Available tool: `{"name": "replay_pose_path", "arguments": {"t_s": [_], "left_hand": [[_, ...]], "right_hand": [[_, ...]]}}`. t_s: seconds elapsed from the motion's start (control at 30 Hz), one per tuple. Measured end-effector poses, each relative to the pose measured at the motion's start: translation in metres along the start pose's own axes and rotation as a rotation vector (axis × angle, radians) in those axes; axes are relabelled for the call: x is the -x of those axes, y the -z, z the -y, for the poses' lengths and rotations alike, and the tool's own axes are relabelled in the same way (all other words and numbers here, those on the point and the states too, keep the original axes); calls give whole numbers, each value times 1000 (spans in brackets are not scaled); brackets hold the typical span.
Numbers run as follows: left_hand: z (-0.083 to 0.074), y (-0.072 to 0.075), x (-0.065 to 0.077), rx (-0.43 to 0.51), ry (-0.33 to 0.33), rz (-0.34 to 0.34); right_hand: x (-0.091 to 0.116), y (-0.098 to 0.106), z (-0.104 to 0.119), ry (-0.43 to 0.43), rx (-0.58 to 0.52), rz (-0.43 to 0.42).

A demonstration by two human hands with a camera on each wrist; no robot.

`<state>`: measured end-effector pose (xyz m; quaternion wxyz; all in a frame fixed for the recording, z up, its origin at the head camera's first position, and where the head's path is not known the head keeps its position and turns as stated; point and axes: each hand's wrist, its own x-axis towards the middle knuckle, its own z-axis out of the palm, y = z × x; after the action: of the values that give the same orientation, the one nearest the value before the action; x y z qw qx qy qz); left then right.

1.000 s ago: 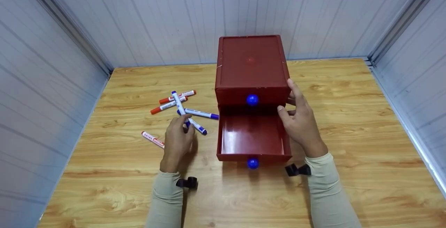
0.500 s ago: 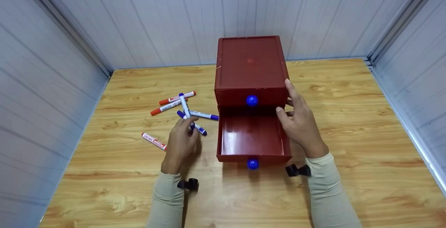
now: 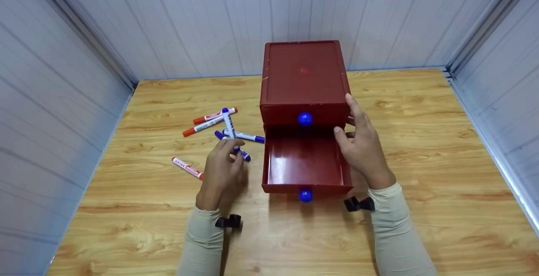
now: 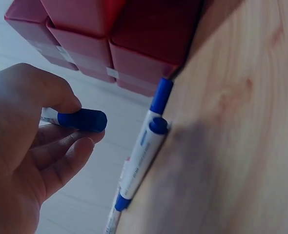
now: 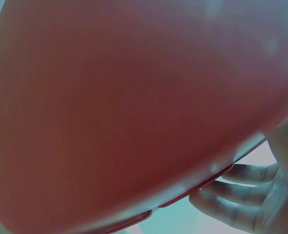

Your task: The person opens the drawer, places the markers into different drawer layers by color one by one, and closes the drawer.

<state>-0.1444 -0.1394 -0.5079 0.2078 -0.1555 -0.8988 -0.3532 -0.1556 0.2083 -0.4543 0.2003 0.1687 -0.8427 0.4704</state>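
My left hand (image 3: 221, 168) pinches a blue-capped whiteboard marker (image 3: 229, 124) between thumb and fingers, above the other pens. In the left wrist view, the held marker's blue cap (image 4: 88, 120) points out past the thumb. Beneath it lie two crossed blue markers (image 3: 243, 154) (image 3: 248, 136) on the table. A dark red drawer unit (image 3: 303, 76) stands to the right, its lower drawer (image 3: 306, 189) pulled out with nothing in it. My right hand (image 3: 364, 151) rests against the unit's right side, thumb near the drawer's side edge. The right wrist view shows straight fingers (image 5: 222, 204) at the red casing.
Two red markers (image 3: 206, 126) (image 3: 210, 116) lie behind the left hand. Another red marker (image 3: 186, 168) is left of it, partly covered by the hand. Blue ball knobs (image 3: 305, 119) (image 3: 305, 196) stick out from both drawers. White panel walls (image 3: 202, 23) enclose the wooden table (image 3: 126, 208).
My left hand has shifted slightly right with the blue marker, whose far end has swung right, off the crossed blue pens. My right hand stays at the drawer unit.
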Motion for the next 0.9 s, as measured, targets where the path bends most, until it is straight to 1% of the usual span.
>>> {"name": "replay_pose_path", "arguments": {"t_s": [0.13,0.27,0.57,0.7,0.9], "left_hand": [[-9,4,-2,-22,-50,16],[-19,8,-3,-30,-71,35],[-37,18,-5,-39,-162,-10],[-45,23,-4,-65,-186,-23],[-57,27,-4,-70,-216,-54]], "right_hand": [[-1,-1,0,-2,-4,2],[0,-1,-1,-5,-1,-5],[0,-2,-1,-12,8,-8],[0,-2,0,-12,8,-5],[0,-2,-1,-8,-3,-11]]}}
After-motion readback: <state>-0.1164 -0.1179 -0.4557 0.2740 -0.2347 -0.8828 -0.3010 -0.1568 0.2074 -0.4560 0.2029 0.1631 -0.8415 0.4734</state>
